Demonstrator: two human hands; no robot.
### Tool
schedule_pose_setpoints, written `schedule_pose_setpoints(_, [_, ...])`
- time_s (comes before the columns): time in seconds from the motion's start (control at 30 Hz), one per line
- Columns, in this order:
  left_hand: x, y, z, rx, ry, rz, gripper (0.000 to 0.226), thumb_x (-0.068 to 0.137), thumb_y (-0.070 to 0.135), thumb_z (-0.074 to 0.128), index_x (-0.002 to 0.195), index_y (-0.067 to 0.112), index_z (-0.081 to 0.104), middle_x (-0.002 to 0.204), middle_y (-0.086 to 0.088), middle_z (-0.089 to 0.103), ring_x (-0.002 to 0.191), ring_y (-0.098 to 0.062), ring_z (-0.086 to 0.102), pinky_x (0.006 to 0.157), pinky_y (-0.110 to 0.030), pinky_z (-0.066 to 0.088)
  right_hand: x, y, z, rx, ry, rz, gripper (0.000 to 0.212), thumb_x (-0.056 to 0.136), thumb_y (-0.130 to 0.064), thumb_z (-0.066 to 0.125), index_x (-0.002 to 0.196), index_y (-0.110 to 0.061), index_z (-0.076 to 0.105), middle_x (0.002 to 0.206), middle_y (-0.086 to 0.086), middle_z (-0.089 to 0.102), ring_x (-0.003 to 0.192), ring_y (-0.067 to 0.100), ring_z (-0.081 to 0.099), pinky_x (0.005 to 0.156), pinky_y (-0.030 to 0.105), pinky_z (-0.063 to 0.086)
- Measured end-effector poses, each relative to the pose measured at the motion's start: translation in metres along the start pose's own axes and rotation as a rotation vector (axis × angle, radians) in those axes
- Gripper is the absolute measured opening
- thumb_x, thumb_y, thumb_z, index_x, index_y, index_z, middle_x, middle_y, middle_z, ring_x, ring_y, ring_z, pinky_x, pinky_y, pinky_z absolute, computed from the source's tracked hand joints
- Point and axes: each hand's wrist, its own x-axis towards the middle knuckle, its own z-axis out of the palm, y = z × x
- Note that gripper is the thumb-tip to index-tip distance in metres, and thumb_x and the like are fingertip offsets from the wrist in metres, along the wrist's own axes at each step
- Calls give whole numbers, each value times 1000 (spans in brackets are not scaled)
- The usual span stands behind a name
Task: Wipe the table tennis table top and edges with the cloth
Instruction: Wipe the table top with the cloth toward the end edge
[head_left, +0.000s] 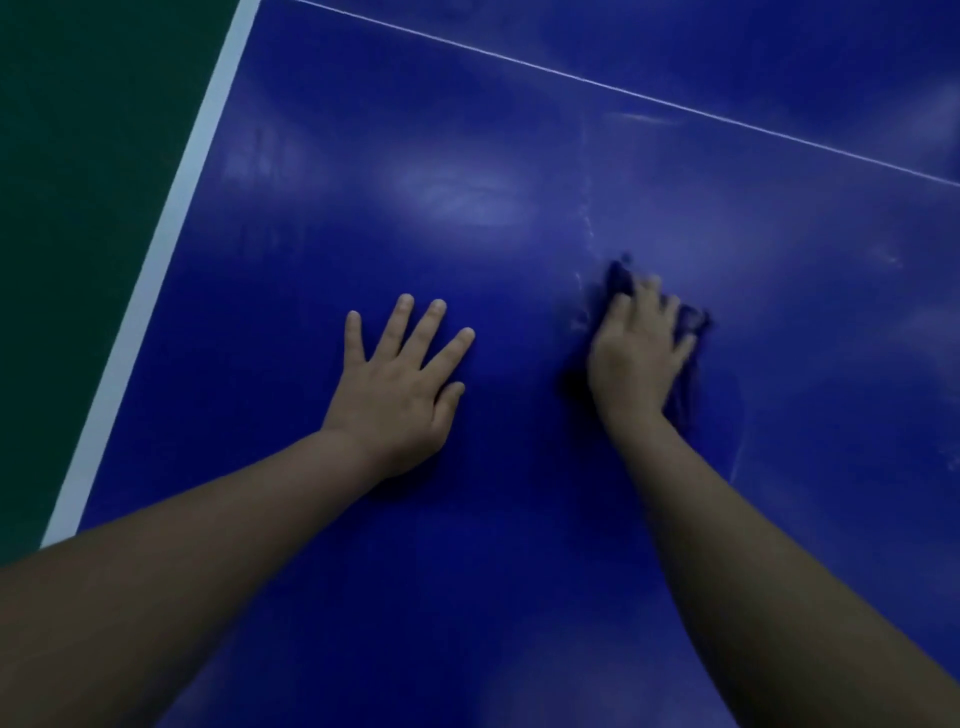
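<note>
Under the right hand (641, 353) lies the dark blue cloth (685, 364), bunched on the blue table tennis table top (519, 156); its fingers press down on it, slightly curled. Well apart, the left hand (400, 389) rests flat, fingers spread, holding nothing.

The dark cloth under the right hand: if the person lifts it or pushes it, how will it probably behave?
The cloth looks bunched and creased under the right hand, so it is probably floppy and would droop if lifted. It looks thin, so likely light. The table top shows glossy reflections, so the cloth should slide easily when pushed.
</note>
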Motion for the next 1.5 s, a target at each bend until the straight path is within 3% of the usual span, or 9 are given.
schedule_pose_setpoints(0.23, [21,2,-2,1,34,-9,63,96,56,8,156,38,3,166,2,-7,151,-26,-15,115,-67,-8,-73,42,-10,-241,-190,-550,63,96,-53,39,153,-28,37,165,-2,23,154,29,11,123,55,4])
schedule_pose_setpoints(0.33, [31,2,-6,-7,19,-22,61,97,55,6,156,38,-1,165,3,-12,150,-26,-19,115,-67,-9,-41,78,-26,-151,-134,-406,57,96,-43,40,144,-15,53,156,7,40,148,33,29,118,60,19])
schedule_pose_setpoints(0.53, [53,2,-9,14,26,-34,59,100,54,10,155,39,-5,165,3,-13,150,-26,-19,115,-67,-8,86,-12,-2,-28,-30,-19,51,106,-38,32,154,-21,34,165,-3,23,154,24,9,121,58,1])
schedule_pose_setpoints(0.8, [84,9,-14,18,55,-73,63,95,55,6,156,38,4,166,0,-6,152,-27,-13,115,-68,-6,9,28,-8,-214,-215,-622,64,97,-53,37,155,-24,35,165,-1,23,154,24,12,123,54,8])
schedule_pose_setpoints(0.93, [98,13,-18,-1,58,-89,62,96,55,7,156,40,7,166,-1,-3,152,-29,-12,114,-69,-6,43,58,-18,-43,-117,-448,55,97,-36,41,143,-7,52,154,10,42,147,30,30,120,56,19])
schedule_pose_setpoints(1.1, [110,13,-19,10,66,-96,61,96,55,8,155,41,3,166,1,-6,151,-28,-14,114,-68,-8,151,-15,-6,90,1,-58,52,107,-30,37,153,-7,34,163,9,28,152,24,16,123,48,3])
schedule_pose_setpoints(1.23, [125,11,-22,43,65,-91,61,96,56,8,155,42,1,166,2,-6,151,-28,-13,114,-68,-7,161,-74,25,-173,-100,-419,52,104,-40,33,153,-24,36,164,2,25,152,27,14,120,58,6])
schedule_pose_setpoints(1.37, [147,12,-30,19,66,-87,62,96,56,8,156,40,3,166,3,-5,152,-26,-12,115,-67,-5,98,-22,5,-227,-199,-758,61,96,-49,36,151,-24,41,162,2,31,152,29,20,120,58,13])
schedule_pose_setpoints(1.5, [164,6,-36,2,57,-87,58,101,52,15,156,39,3,166,5,-6,152,-24,-13,115,-66,-6,109,33,-16,-233,-230,-744,70,90,-52,44,150,-16,44,160,8,33,150,32,26,118,58,21])
